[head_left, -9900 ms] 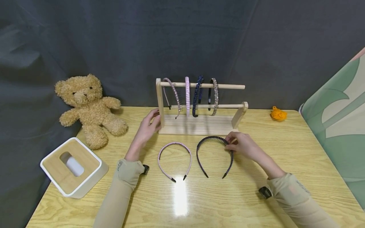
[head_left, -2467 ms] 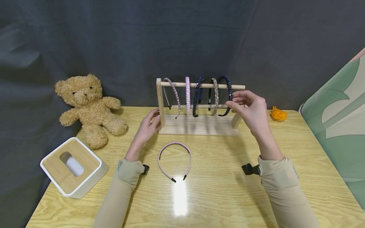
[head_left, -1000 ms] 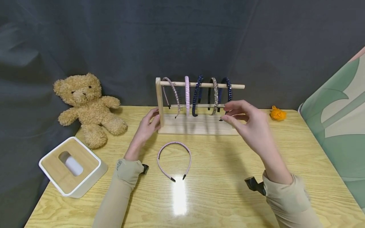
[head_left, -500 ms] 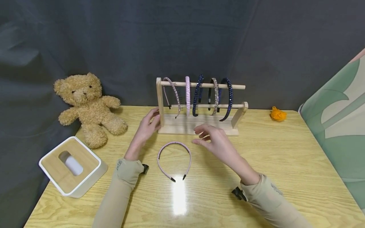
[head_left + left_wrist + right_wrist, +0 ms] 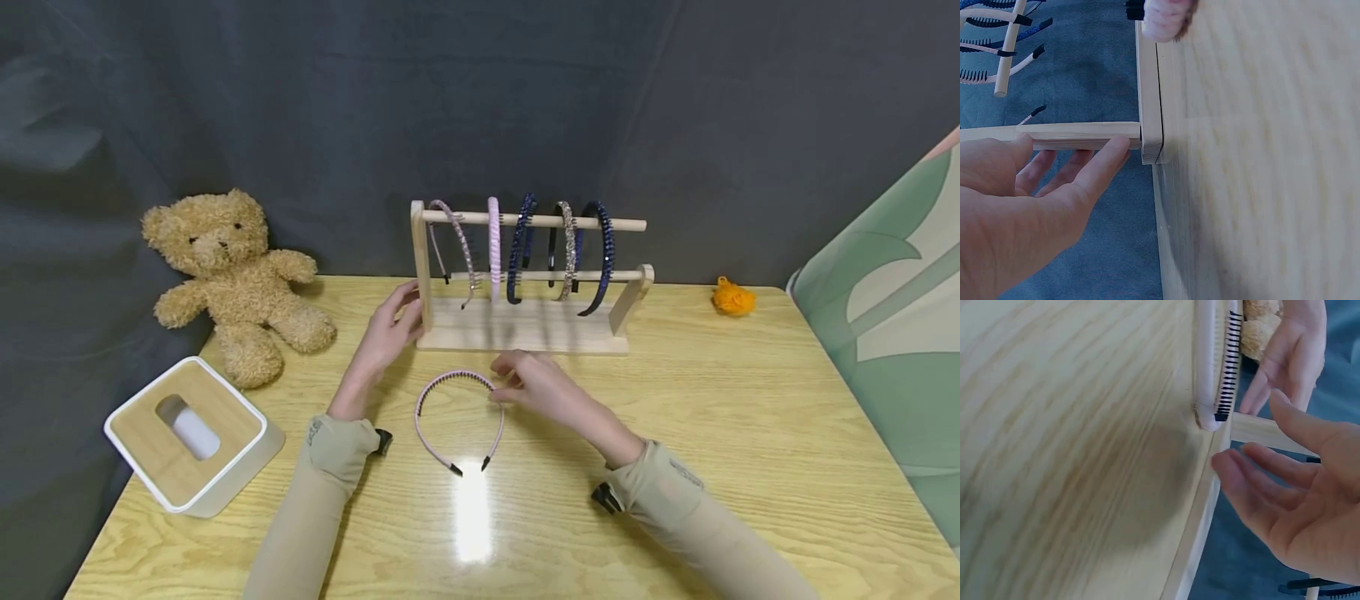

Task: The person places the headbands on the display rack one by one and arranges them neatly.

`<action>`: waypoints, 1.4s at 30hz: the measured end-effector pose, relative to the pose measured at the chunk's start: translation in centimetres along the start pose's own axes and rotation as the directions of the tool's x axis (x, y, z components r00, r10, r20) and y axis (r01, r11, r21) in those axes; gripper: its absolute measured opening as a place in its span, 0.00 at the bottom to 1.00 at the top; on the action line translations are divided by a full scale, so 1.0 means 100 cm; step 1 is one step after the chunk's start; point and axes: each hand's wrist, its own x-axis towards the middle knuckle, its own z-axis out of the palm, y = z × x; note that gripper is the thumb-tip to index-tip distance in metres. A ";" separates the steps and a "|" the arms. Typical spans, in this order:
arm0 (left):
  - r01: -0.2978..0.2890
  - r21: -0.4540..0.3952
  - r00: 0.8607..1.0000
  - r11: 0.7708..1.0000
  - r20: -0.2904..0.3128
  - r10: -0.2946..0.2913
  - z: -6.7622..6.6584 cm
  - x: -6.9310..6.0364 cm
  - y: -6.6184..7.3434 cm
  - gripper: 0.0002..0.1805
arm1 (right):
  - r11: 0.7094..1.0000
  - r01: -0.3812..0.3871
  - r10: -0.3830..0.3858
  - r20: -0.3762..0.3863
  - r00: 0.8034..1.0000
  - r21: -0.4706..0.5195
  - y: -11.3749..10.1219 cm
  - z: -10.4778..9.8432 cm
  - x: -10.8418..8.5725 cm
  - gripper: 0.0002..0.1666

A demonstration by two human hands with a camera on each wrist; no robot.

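A wooden headband stand (image 5: 525, 325) rises at the table's back, with several headbands on its upper bar, among them a pale pink one (image 5: 494, 250), a glittery one (image 5: 567, 254) and a dark blue one (image 5: 606, 262). My left hand (image 5: 386, 333) holds the stand's left upright (image 5: 1085, 134) between thumb and fingers; some fingertips are hidden behind the wood. A thin pink headband (image 5: 459, 375) with inner teeth lies flat in front. Beside its right arm is my right hand (image 5: 543, 387), thumb and fingers spread; the right wrist view shows them apart from the headband.
A teddy bear (image 5: 236, 283) sits at the back left, behind a white tissue box (image 5: 232, 483) with a wooden lid. An orange yarn-like bundle (image 5: 732, 297) lies at the back right. A dark curtain (image 5: 480, 100) hangs behind the table (image 5: 750, 433).
My right hand hung the dark blue headband on the bar's right end, let go, then came down and left to the pink headband. My left hand stays at the upright.
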 end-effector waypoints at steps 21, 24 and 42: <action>-0.007 0.016 1.000 1.000 -0.002 0.007 -0.001 0.000 -0.002 0.27 | 0.990 -0.034 0.059 0.185 0.981 -0.135 -0.010 0.002 0.021 0.17; -0.004 0.015 1.000 1.000 -0.002 0.004 -0.001 0.000 -0.002 0.27 | 0.989 -0.044 0.069 0.180 0.981 -0.140 -0.011 0.003 0.023 0.15; -0.007 0.015 1.000 1.000 0.009 0.007 -0.001 -0.001 0.000 0.28 | 0.989 -0.084 0.100 0.128 0.987 -0.125 -0.008 0.012 0.027 0.09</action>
